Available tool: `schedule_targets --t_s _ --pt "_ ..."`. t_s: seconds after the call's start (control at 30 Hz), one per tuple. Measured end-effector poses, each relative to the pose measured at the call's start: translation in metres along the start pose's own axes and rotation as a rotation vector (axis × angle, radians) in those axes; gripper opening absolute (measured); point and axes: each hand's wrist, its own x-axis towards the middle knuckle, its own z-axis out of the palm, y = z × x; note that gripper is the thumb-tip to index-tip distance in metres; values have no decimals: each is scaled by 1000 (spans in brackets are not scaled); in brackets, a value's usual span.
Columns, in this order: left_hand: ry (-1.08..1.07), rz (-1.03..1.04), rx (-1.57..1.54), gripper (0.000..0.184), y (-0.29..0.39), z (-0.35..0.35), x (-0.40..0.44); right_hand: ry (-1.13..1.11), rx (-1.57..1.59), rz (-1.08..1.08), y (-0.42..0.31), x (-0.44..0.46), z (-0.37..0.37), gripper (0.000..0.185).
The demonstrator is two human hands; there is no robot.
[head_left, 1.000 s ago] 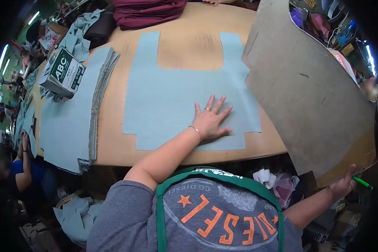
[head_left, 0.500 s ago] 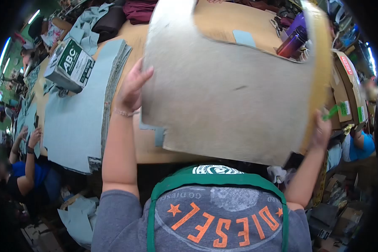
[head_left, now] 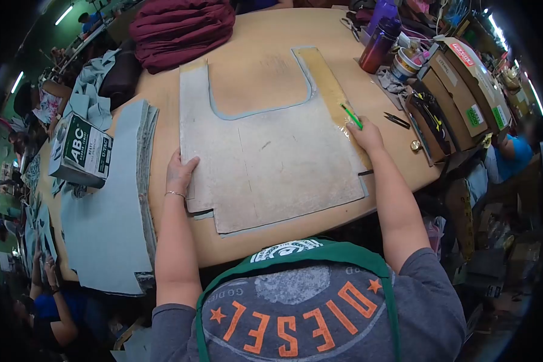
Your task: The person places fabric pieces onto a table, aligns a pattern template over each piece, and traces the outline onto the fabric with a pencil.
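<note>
A large grey-white pattern template (head_left: 271, 163) with a U-shaped cutout and a yellow taped right strip lies flat on the table. Light blue fabric (head_left: 204, 215) peeks out from under its edges. My left hand (head_left: 181, 173) grips the template's left edge, thumb on top and the other fingers along the side, partly hidden. At the right edge, my right hand (head_left: 366, 134) is closed around a green pen (head_left: 352, 116) and rests against the yellow strip.
A stack of light blue cloth pieces (head_left: 105, 232) lies to the left, with an ABC-labelled box (head_left: 81, 148) on it. Maroon fabric (head_left: 181, 30) is piled at the back. Right of the template are tweezers (head_left: 397, 120), a dark bottle (head_left: 380, 45) and cardboard boxes (head_left: 455, 90).
The template has come down from in front of me to lie on the table over the blue fabric. Both hands moved down with it, still at its two sides.
</note>
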Motion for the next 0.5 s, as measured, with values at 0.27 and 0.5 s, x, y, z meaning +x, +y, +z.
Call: schedule_targets --t_s 0.27,0.5 --pt "34 -5 162 58 2 0 1 -71 -57 -19 -1 5 0 53" --pt "30 21 519 67 30 10 -11 -376 -351 -140 -3 24 -21 60"
